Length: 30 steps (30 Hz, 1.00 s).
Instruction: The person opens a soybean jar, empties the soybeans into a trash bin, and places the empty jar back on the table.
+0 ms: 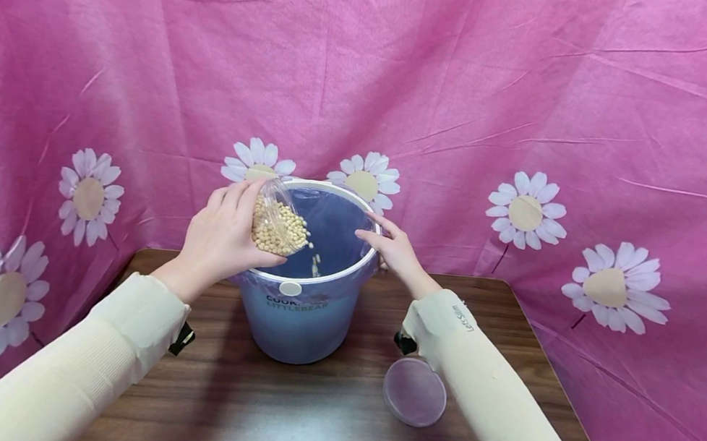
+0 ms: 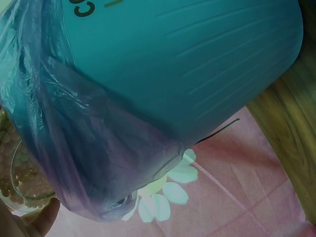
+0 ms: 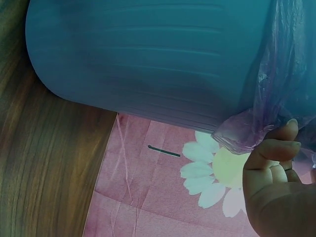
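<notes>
My left hand point(image 1: 221, 231) grips a clear plastic jar point(image 2: 37, 202), tipped over the bucket's left side with its mouth facing right and down. Pale yellow soybeans point(image 1: 277, 228) crowd toward the mouth, and a few blurred ones drop inside the bucket. The blue bucket point(image 1: 298, 327) stands upright, lined with a thin purplish plastic bag point(image 2: 108, 163) folded over its white rim point(image 1: 337, 275). At the right side of that rim, my right hand point(image 1: 397, 249) holds the edge, thumb reaching over it and other fingers curled outside by the bag. The bucket's bottom is hidden.
A round translucent lid point(image 1: 415, 393) lies on the brown wooden table point(image 1: 279, 416), in front and right of the bucket, near my right forearm. Pink cloth point(image 1: 459, 101) printed with white daisies hangs behind and along both sides.
</notes>
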Available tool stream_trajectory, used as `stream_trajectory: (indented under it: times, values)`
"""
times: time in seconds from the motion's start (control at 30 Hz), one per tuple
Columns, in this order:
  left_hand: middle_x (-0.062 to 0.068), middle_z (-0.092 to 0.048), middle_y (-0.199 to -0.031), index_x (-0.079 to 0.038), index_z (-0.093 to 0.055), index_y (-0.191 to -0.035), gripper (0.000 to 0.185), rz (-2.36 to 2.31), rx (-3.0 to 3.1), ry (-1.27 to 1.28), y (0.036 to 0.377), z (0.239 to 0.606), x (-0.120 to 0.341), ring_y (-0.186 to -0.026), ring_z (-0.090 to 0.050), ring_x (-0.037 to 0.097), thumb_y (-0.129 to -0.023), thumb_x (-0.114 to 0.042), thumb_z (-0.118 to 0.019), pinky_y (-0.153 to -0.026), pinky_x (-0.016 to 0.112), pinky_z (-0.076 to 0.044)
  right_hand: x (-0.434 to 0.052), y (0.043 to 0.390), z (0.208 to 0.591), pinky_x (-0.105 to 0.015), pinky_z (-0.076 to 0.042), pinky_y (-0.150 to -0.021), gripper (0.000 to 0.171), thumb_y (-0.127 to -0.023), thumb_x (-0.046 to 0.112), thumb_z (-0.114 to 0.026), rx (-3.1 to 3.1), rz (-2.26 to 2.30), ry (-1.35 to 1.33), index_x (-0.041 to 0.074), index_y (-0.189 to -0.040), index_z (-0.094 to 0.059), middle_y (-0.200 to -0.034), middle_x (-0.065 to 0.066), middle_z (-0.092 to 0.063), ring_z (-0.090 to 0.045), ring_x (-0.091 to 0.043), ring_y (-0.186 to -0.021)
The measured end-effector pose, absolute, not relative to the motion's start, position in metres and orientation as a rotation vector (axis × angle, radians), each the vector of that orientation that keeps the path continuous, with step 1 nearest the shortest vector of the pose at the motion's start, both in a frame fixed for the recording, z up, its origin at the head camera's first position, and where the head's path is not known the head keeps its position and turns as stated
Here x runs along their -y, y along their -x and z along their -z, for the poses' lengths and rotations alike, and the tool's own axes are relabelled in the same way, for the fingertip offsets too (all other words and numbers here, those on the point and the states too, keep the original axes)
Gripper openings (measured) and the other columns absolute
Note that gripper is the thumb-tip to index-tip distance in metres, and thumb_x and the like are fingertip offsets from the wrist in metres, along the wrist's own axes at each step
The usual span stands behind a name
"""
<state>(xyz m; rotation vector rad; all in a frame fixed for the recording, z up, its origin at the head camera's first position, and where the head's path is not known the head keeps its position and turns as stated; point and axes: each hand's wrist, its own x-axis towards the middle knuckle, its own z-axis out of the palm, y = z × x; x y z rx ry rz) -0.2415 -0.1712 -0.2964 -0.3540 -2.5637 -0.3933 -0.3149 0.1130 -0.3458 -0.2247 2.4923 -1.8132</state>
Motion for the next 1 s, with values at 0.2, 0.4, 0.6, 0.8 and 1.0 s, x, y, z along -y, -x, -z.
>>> stream_trajectory:
  times: [0.2,0.4,0.6,0.8,1.0]
  values:
    - [0.016,-0.051,-0.141,-0.017,-0.038,-0.148,0.119,0.387,2.550,0.366,0.2423,0.2966,0.1714,-0.126,-0.046,0.041,-0.049,-0.054,-0.093,-0.087,0.062,-0.051,-0.1124,0.3163,0.3470,-0.025,-0.040,-0.043,0.060,-0.088,0.032,-0.072,-2.491,1.818,0.200,0.024,-0.144,-0.052,-0.061,0.003,-0.051,-0.038,-0.010,-0.042]
    - [0.014,-0.049,-0.144,-0.014,-0.038,-0.148,0.120,0.360,2.527,0.383,0.2435,0.2965,0.1714,-0.125,-0.047,0.041,-0.049,-0.054,-0.092,-0.086,0.060,-0.052,-0.1130,0.3165,0.3467,-0.027,-0.042,-0.045,0.060,-0.088,0.032,-0.072,-2.515,1.797,0.206,0.023,-0.144,-0.053,-0.084,-0.012,-0.063,-0.040,-0.010,-0.044]
    - [0.013,-0.047,-0.146,-0.013,-0.037,-0.148,0.120,0.339,2.518,0.392,0.2443,0.2966,0.1710,-0.125,-0.047,0.041,-0.049,-0.053,-0.092,-0.083,0.060,-0.053,-0.1127,0.3155,0.3464,-0.024,-0.039,-0.043,0.060,-0.088,0.032,-0.072,-2.509,1.811,0.198,0.024,-0.144,-0.053,-0.066,-0.002,-0.055,-0.038,-0.009,-0.042]
    - [0.014,-0.047,-0.146,-0.011,-0.037,-0.149,0.120,0.329,2.508,0.405,0.2454,0.2961,0.1711,-0.125,-0.046,0.042,-0.050,-0.052,-0.092,-0.084,0.060,-0.052,-0.1126,0.3148,0.3460,-0.024,-0.037,-0.042,0.060,-0.088,0.031,-0.072,-2.480,1.826,0.198,0.024,-0.145,-0.052,-0.051,0.008,-0.037,-0.035,-0.010,-0.041]
    - [0.017,-0.049,-0.143,-0.007,-0.039,-0.147,0.121,0.292,2.453,0.441,0.2472,0.2968,0.1716,-0.125,-0.047,0.044,-0.048,-0.050,-0.093,-0.085,0.061,-0.052,-0.1123,0.3146,0.3463,-0.023,-0.037,-0.042,0.060,-0.088,0.031,-0.073,-2.472,1.833,0.200,0.025,-0.144,-0.052,-0.051,0.009,-0.037,-0.035,-0.010,-0.041]
